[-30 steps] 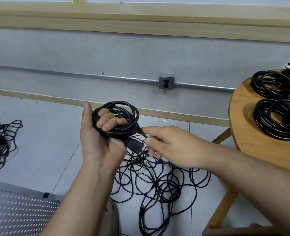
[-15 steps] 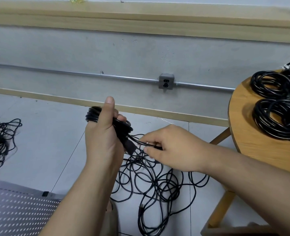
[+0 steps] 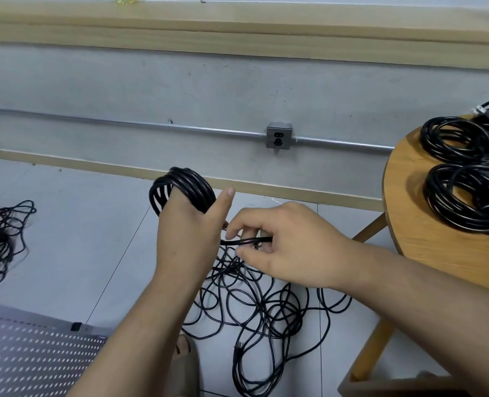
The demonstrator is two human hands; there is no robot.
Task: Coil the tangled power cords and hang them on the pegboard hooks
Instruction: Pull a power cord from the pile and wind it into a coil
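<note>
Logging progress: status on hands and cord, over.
Left hand holds coil. Right hand pinches loose end. Tangled cords on floor beneath, not in the way.

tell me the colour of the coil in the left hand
The coil is black; head view.

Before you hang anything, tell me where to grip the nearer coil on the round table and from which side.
Grip the nearer coil on its left arc, where the strands lie bundled near the table edge. Come from above, fingers into the open centre, thumb outside: it lies flat, so all loops should lift together.
</note>
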